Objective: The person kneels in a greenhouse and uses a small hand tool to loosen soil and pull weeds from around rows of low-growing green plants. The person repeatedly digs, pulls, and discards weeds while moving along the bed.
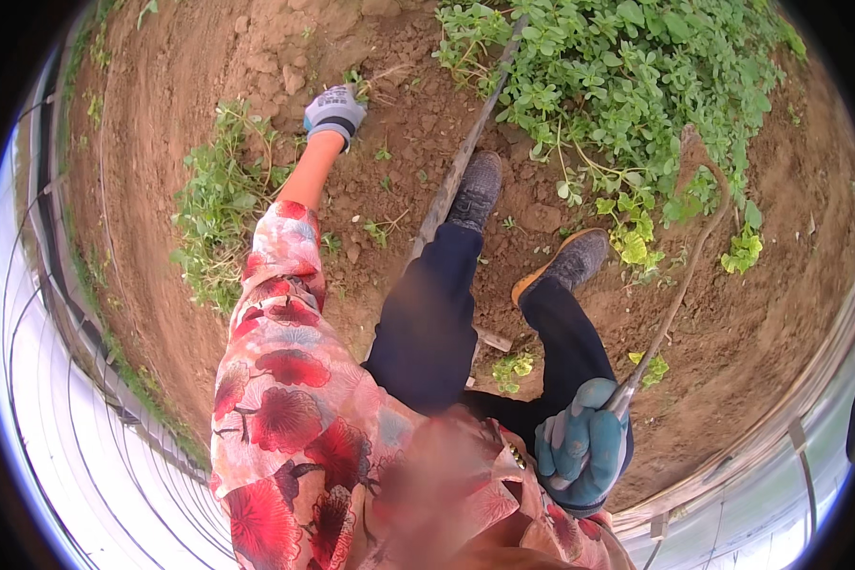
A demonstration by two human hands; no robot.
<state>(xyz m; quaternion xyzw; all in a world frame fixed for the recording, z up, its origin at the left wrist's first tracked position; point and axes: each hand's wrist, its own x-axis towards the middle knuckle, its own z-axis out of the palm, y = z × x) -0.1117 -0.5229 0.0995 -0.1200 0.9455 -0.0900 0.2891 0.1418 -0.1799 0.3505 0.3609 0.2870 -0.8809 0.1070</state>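
My left hand (335,114), in a grey glove with a dark cuff, reaches out low over the soil. A small uprooted weed (360,84) with a pale root sticks out past its fingers, whose tips are hidden. Close by my left forearm lies a heap of pulled green weeds (221,206). My right hand (583,445), in a teal-coated glove, grips the short handle of a hand hoe (684,285) near my lap. The hoe's thin rusty neck runs away from me to a soil-stained blade (692,160) beside the thick patch of purslane-like weeds (613,92).
A long narrow strip (463,157), perhaps wood, runs along the ground beside my left shoe (476,189). My right shoe (570,260) is near yellowish-green leafy seedlings (634,239). Plastic sheeting on curved ribs (64,399) borders the left; more sheeting (769,491) stands lower right.
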